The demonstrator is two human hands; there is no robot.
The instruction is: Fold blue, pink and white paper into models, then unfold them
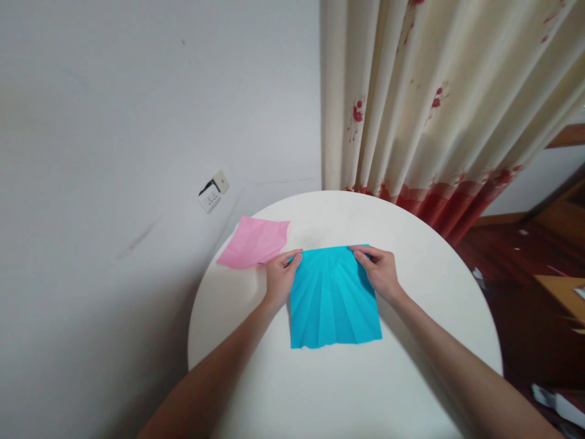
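The left hand point(280, 277) pinches the far left corner of a creased blue paper point(333, 300), and the right hand point(380, 272) pinches its far right corner. The sheet lies flat between both hands on the round white table point(425, 286). A pink paper point(254, 242) lies just beyond the left hand.

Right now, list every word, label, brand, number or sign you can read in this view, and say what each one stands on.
None can be read.
Blue paper, held at its far corners by the left hand and right hand: creases only, no print.
Pink paper: no print.
Wall socket: any marking is too small and blurred to read.
Curtain: red flower pattern, no lettering.
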